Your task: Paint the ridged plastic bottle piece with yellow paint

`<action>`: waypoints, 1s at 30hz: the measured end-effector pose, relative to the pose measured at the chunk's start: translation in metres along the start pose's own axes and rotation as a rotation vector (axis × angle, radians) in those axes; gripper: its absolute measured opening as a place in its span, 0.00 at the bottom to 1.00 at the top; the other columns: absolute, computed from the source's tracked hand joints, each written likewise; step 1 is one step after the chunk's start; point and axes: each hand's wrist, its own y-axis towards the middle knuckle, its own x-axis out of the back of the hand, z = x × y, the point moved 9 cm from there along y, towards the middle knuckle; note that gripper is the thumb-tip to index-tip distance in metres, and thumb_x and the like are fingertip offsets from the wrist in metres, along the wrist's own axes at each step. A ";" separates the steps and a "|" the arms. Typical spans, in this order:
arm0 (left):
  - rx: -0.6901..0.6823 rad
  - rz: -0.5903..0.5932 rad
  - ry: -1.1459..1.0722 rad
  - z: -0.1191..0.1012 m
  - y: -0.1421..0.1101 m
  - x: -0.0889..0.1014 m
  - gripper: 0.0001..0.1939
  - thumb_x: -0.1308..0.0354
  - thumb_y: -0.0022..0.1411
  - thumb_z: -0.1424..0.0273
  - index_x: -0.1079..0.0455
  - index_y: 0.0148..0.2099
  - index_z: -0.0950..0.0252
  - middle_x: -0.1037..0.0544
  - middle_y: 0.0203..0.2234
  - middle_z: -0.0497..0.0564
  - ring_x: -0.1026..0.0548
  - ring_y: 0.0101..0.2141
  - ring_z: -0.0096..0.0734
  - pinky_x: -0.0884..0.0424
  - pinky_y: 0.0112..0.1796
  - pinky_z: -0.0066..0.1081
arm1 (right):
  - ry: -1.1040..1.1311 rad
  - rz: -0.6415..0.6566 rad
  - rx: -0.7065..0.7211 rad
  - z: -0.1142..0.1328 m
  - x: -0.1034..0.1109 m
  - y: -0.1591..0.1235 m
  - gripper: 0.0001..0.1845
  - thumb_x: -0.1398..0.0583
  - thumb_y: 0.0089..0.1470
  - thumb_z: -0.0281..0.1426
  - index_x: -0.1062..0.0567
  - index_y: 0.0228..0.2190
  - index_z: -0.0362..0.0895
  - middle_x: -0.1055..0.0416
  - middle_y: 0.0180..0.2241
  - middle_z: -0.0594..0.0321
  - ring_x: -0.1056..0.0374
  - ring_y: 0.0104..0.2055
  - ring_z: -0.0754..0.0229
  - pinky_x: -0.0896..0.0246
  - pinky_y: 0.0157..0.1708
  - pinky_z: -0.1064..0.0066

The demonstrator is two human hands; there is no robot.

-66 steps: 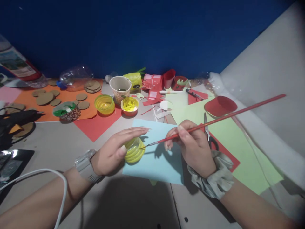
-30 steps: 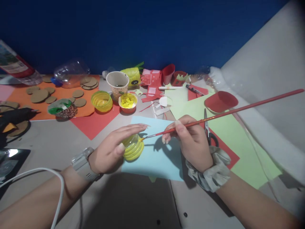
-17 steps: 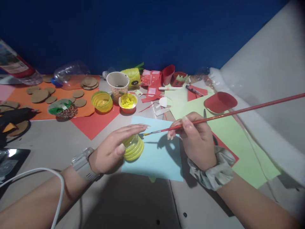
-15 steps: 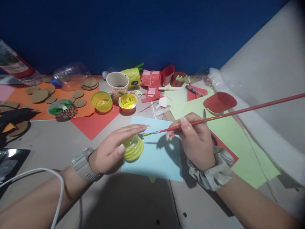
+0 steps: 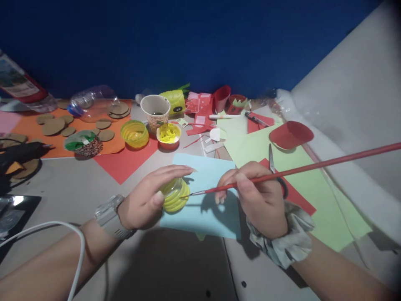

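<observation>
My left hand [image 5: 147, 194] curves around the far and left sides of a ribbed piece of clear plastic bottle [image 5: 176, 200] coated in yellow paint. It stands on a light blue sheet of paper [image 5: 216, 217]. In my right hand [image 5: 258, 192], a long red paintbrush [image 5: 300, 168] is pinched between thumb and fingers. The brush tip touches, or nearly touches, the right side of the yellow bottle piece. Beyond my hands, a small tub of yellow paint [image 5: 168, 134] sits beside a yellow-coated plastic cup [image 5: 134, 134] and a paper cup [image 5: 155, 109].
Scissors [image 5: 271, 158] lie partly behind my right hand on red and green paper [image 5: 332, 205]. A hot glue gun [image 5: 21, 152] and cardboard discs [image 5: 54, 126] are at left, near a clear bottle [image 5: 97, 102]. A white cable [image 5: 79, 251] crosses my left forearm.
My right hand has moved slightly down and right. The brush tip has dropped from the bottle piece's upper rim to its right side. My left hand has stayed in place.
</observation>
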 end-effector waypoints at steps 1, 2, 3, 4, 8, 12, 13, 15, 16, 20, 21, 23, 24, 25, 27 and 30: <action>0.007 0.001 -0.001 0.001 0.000 0.000 0.41 0.64 0.69 0.41 0.31 0.64 0.66 0.26 0.59 0.62 0.29 0.59 0.53 0.35 0.60 0.44 | 0.005 0.013 0.005 0.000 -0.001 -0.001 0.08 0.42 0.66 0.33 0.27 0.33 0.49 0.23 0.26 0.66 0.25 0.27 0.59 0.26 0.27 0.65; 0.013 0.002 -0.002 0.001 -0.001 0.000 0.42 0.65 0.69 0.40 0.31 0.64 0.66 0.26 0.59 0.62 0.29 0.59 0.53 0.35 0.60 0.44 | 0.006 0.018 0.010 0.001 -0.001 -0.001 0.08 0.42 0.66 0.33 0.27 0.33 0.49 0.23 0.26 0.66 0.25 0.27 0.59 0.26 0.27 0.64; 0.017 0.003 -0.003 0.002 -0.001 0.000 0.43 0.65 0.68 0.39 0.31 0.64 0.66 0.26 0.59 0.62 0.29 0.59 0.53 0.35 0.60 0.45 | 0.001 0.017 0.013 0.001 -0.001 -0.001 0.08 0.42 0.66 0.33 0.27 0.33 0.49 0.23 0.26 0.65 0.25 0.27 0.58 0.26 0.27 0.64; 0.023 0.006 -0.005 0.003 -0.001 0.000 0.43 0.65 0.68 0.39 0.31 0.64 0.66 0.26 0.59 0.62 0.29 0.59 0.53 0.35 0.60 0.45 | -0.007 0.008 0.012 0.000 0.000 -0.001 0.08 0.42 0.66 0.33 0.27 0.33 0.50 0.23 0.27 0.65 0.25 0.27 0.58 0.26 0.27 0.64; 0.030 0.018 -0.018 0.004 -0.002 -0.001 0.43 0.64 0.68 0.39 0.32 0.64 0.66 0.27 0.60 0.62 0.29 0.59 0.55 0.36 0.60 0.46 | -0.093 -0.055 -0.003 -0.003 0.007 0.001 0.09 0.42 0.67 0.32 0.27 0.32 0.49 0.24 0.26 0.66 0.25 0.28 0.60 0.27 0.29 0.66; 0.028 0.023 -0.009 0.005 -0.002 -0.002 0.44 0.66 0.68 0.39 0.32 0.65 0.66 0.27 0.60 0.62 0.30 0.60 0.55 0.37 0.61 0.47 | -0.150 -0.094 0.003 -0.004 0.012 0.005 0.10 0.42 0.67 0.33 0.28 0.31 0.48 0.24 0.26 0.66 0.26 0.27 0.63 0.28 0.29 0.69; 0.023 0.024 -0.004 0.005 -0.002 -0.002 0.43 0.66 0.68 0.39 0.32 0.65 0.66 0.27 0.60 0.62 0.30 0.60 0.54 0.37 0.61 0.46 | -0.155 -0.099 0.005 -0.004 0.013 0.006 0.10 0.42 0.67 0.33 0.28 0.31 0.48 0.24 0.26 0.66 0.26 0.27 0.63 0.28 0.29 0.69; 0.014 0.025 0.002 0.004 -0.002 -0.002 0.44 0.67 0.68 0.39 0.33 0.65 0.66 0.27 0.60 0.62 0.30 0.60 0.54 0.37 0.61 0.45 | -0.140 -0.106 0.011 -0.003 0.014 0.006 0.10 0.42 0.67 0.32 0.27 0.31 0.48 0.24 0.25 0.66 0.26 0.27 0.62 0.28 0.29 0.68; 0.013 0.026 0.004 0.004 -0.002 -0.002 0.44 0.67 0.68 0.39 0.33 0.65 0.66 0.27 0.60 0.62 0.30 0.60 0.53 0.37 0.60 0.44 | -0.118 -0.101 0.014 -0.002 0.013 0.005 0.10 0.42 0.67 0.32 0.27 0.31 0.48 0.24 0.25 0.66 0.27 0.26 0.62 0.28 0.29 0.68; 0.012 0.029 0.008 0.005 -0.004 -0.002 0.45 0.68 0.68 0.38 0.33 0.65 0.67 0.27 0.59 0.63 0.30 0.59 0.53 0.37 0.60 0.44 | -0.002 -0.011 0.031 0.003 0.002 0.002 0.11 0.44 0.67 0.29 0.24 0.34 0.50 0.25 0.24 0.66 0.27 0.25 0.61 0.28 0.26 0.67; 0.010 0.026 0.008 0.006 -0.004 -0.002 0.46 0.68 0.67 0.37 0.33 0.65 0.68 0.27 0.59 0.63 0.30 0.59 0.53 0.38 0.60 0.43 | 0.018 0.027 0.049 0.006 -0.002 0.001 0.10 0.44 0.67 0.29 0.23 0.35 0.50 0.25 0.25 0.65 0.27 0.25 0.61 0.28 0.25 0.67; 0.007 0.014 0.007 0.007 -0.006 -0.001 0.48 0.68 0.66 0.36 0.34 0.66 0.68 0.27 0.60 0.63 0.30 0.59 0.53 0.39 0.61 0.43 | 0.027 0.116 0.100 0.011 -0.012 -0.003 0.09 0.43 0.66 0.29 0.22 0.38 0.49 0.23 0.27 0.63 0.25 0.27 0.60 0.26 0.26 0.67; 0.008 0.012 0.006 0.007 -0.006 -0.001 0.49 0.68 0.65 0.35 0.34 0.66 0.68 0.28 0.60 0.63 0.30 0.59 0.54 0.39 0.61 0.43 | 0.006 0.164 0.130 0.013 -0.017 -0.004 0.08 0.42 0.66 0.30 0.22 0.39 0.48 0.22 0.28 0.61 0.24 0.29 0.59 0.25 0.27 0.67; 0.010 0.013 0.006 0.008 -0.006 -0.001 0.50 0.68 0.64 0.34 0.35 0.66 0.68 0.28 0.60 0.63 0.30 0.59 0.54 0.39 0.61 0.43 | -0.033 0.210 0.163 0.016 -0.021 -0.006 0.08 0.42 0.66 0.31 0.21 0.39 0.47 0.22 0.29 0.60 0.23 0.30 0.58 0.25 0.29 0.67; 0.012 0.027 0.007 0.008 -0.006 -0.002 0.52 0.67 0.62 0.32 0.35 0.66 0.69 0.28 0.60 0.64 0.30 0.59 0.55 0.39 0.61 0.45 | -0.129 0.278 0.239 0.022 -0.028 -0.009 0.09 0.41 0.66 0.33 0.21 0.38 0.44 0.21 0.30 0.58 0.23 0.32 0.58 0.25 0.32 0.68; 0.012 0.044 0.010 0.008 -0.005 -0.002 0.53 0.68 0.60 0.31 0.36 0.67 0.69 0.28 0.60 0.64 0.31 0.59 0.57 0.40 0.61 0.47 | -0.271 0.369 0.337 0.032 -0.037 -0.010 0.12 0.44 0.67 0.33 0.22 0.38 0.42 0.21 0.29 0.55 0.23 0.31 0.58 0.25 0.32 0.70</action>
